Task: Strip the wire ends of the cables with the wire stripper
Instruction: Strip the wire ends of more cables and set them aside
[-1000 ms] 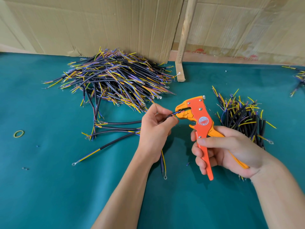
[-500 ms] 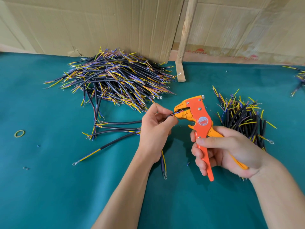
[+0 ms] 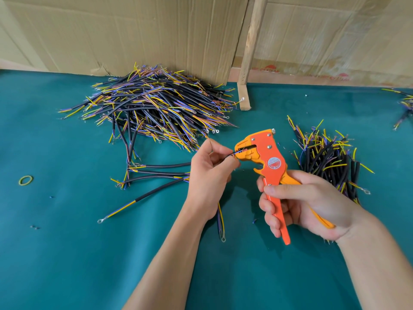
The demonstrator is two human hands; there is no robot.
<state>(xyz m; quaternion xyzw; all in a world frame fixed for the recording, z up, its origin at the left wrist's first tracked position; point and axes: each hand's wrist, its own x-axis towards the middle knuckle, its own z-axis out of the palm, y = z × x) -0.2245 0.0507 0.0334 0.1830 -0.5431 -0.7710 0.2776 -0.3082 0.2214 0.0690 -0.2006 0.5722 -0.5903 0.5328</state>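
My right hand (image 3: 304, 204) grips the handles of an orange wire stripper (image 3: 267, 161), its jaws pointing left. My left hand (image 3: 207, 173) pinches a black cable, whose thin wire ends (image 3: 234, 153) sit in the stripper's jaws. The cable's other end, with a ring terminal (image 3: 223, 239), hangs out below my left wrist. A big heap of black cables (image 3: 156, 106) with yellow and purple wires lies at the back left. A smaller bundle of cables (image 3: 330, 159) lies to the right of the stripper.
Three loose cables (image 3: 156, 175) lie on the green table cover (image 3: 67, 253) left of my left hand. A yellow rubber band (image 3: 25, 180) lies far left. Cardboard walls and a wooden post (image 3: 249, 52) stand behind. More cables (image 3: 404, 108) at the right edge.
Almost nothing has moved; both hands hold the same pose, with the wire end still in the stripper's jaws.
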